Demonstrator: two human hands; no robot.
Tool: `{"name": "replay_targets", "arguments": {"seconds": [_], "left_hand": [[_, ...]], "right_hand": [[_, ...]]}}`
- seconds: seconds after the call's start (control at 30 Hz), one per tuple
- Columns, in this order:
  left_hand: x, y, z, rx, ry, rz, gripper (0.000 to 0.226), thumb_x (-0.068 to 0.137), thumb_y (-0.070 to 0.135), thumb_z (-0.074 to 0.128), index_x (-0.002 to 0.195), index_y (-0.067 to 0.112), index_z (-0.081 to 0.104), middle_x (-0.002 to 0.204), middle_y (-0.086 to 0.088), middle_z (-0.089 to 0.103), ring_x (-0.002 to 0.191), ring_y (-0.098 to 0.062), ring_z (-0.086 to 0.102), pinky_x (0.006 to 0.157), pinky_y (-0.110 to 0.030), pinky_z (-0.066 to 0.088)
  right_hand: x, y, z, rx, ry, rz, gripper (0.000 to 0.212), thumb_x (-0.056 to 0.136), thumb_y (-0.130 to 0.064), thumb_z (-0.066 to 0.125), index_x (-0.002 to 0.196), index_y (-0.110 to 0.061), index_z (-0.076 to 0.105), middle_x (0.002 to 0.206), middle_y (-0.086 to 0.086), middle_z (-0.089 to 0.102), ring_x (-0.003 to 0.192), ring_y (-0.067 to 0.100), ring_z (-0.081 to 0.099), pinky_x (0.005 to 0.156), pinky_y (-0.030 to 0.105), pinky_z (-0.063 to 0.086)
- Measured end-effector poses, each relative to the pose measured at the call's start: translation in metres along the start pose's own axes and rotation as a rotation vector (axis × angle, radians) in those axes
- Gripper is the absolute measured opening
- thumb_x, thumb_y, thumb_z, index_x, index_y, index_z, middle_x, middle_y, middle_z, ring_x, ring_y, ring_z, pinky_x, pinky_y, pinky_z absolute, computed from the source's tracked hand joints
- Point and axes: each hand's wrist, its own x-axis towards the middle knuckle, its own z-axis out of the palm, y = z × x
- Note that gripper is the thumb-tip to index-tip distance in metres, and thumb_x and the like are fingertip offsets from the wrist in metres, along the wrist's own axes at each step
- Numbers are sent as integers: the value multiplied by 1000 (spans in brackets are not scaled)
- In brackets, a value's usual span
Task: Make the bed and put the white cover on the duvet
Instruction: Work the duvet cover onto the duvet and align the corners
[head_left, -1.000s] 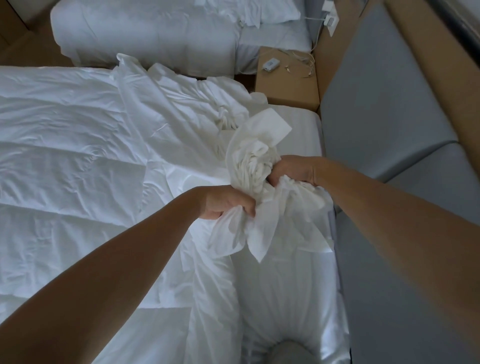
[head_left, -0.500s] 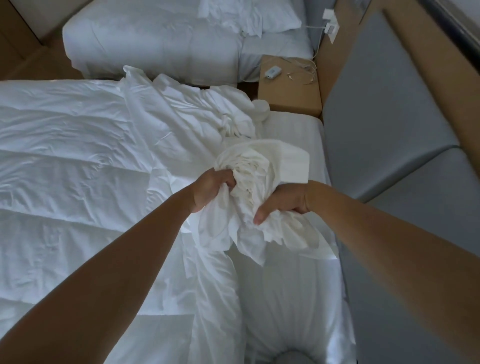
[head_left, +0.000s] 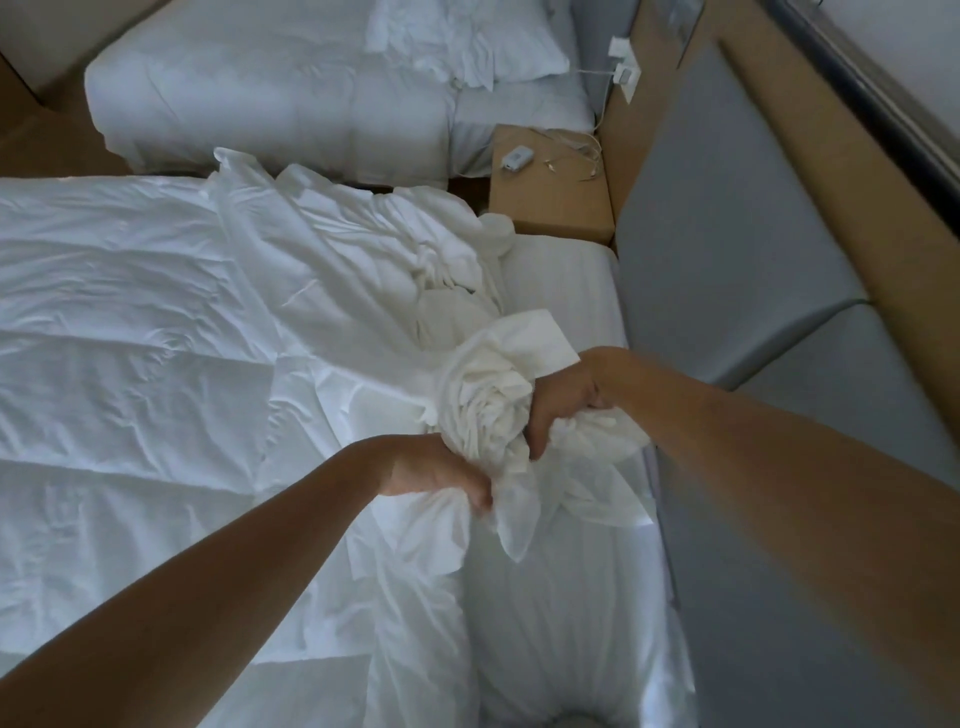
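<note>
The white cover is bunched into a thick gather above the head end of the near bed, its loose length trailing back across the mattress. My left hand grips the lower folds of the bunch. My right hand grips the gathered cloth from the right side. The quilted white duvet lies spread flat over the left part of the bed. Bare striped mattress sheet shows by the headboard.
A grey padded headboard runs along the right. A wooden nightstand with a small white device and cables stands between this bed and a second white bed behind it. A pillow lies near the bottom.
My left hand dropped lower on the bunched cover and my right hand rose beside the gather; both kept hold, working the cloth along hand over hand.
</note>
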Motion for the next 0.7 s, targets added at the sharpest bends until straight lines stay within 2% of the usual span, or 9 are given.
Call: {"name": "replay_targets", "arguments": {"seconds": [0.07, 0.13, 0.2, 0.3, 0.4, 0.5, 0.57, 0.63, 0.7], "left_hand": [[-1, -2, -3, -159, 83, 76, 64, 46, 26, 77, 110, 19, 68, 100, 5, 75, 101, -15, 69, 92, -25, 53], [-2, -3, -14, -294, 160, 103, 66, 46, 24, 74, 111, 12, 66, 97, -1, 75, 97, -24, 69, 89, -31, 55], [-5, -1, -26, -386, 258, 123, 67, 43, 29, 72, 105, 5, 68, 93, -10, 72, 91, -33, 66, 87, -40, 53], [-9, 13, -35, -446, 349, 170, 55, 47, 27, 67, 96, 2, 67, 85, -13, 66, 80, -31, 61, 79, -38, 47], [-10, 23, -38, -516, 335, 217, 38, 55, 16, 60, 90, 2, 60, 76, -10, 59, 72, -27, 56, 71, -33, 45], [-12, 21, -41, -495, 333, 188, 22, 58, 15, 55, 78, 5, 56, 71, -7, 53, 67, -23, 51, 64, -29, 42], [-17, 16, -40, -414, 322, 131, 24, 53, 20, 61, 71, 7, 53, 65, -6, 53, 62, -21, 51, 60, -26, 42], [-22, 14, -39, -312, 264, 38, 37, 50, 29, 68, 80, 8, 61, 70, -5, 65, 65, -21, 61, 64, -26, 49], [-25, 11, -37, -270, 170, -73, 49, 58, 34, 71, 101, 12, 68, 87, -7, 75, 80, -23, 71, 79, -31, 55]], "right_hand": [[-6, 4, -2, 135, 103, -92, 58, 64, -3, 85, 120, -3, 71, 116, 20, 72, 111, 39, 68, 101, 56, 51], [-6, 13, 4, 278, 120, -138, 60, 54, -5, 85, 113, -2, 74, 112, 20, 73, 105, 38, 70, 96, 53, 55], [0, 17, 17, 351, 107, -160, 57, 54, -6, 83, 110, -6, 73, 112, 18, 73, 102, 35, 71, 92, 48, 57], [3, 10, 40, 356, 111, -224, 52, 58, -8, 78, 110, -11, 69, 108, 15, 73, 97, 31, 71, 92, 49, 57], [6, 4, 55, 403, 116, -262, 50, 63, -8, 80, 112, -13, 68, 104, 10, 74, 93, 26, 72, 87, 44, 60], [6, 2, 66, 291, 101, -267, 57, 74, -14, 88, 124, -23, 63, 117, 2, 72, 105, 20, 69, 93, 39, 57], [5, 1, 68, 117, 90, -154, 67, 74, -29, 89, 132, -26, 57, 122, 1, 68, 107, 19, 66, 98, 38, 55], [0, 1, 61, -45, 6, 17, 75, 70, -43, 89, 134, -22, 57, 123, 4, 68, 108, 22, 66, 100, 40, 53], [-4, 0, 45, -73, -19, 34, 59, 75, -36, 87, 126, -18, 63, 115, 6, 72, 106, 25, 69, 96, 39, 55]]}}
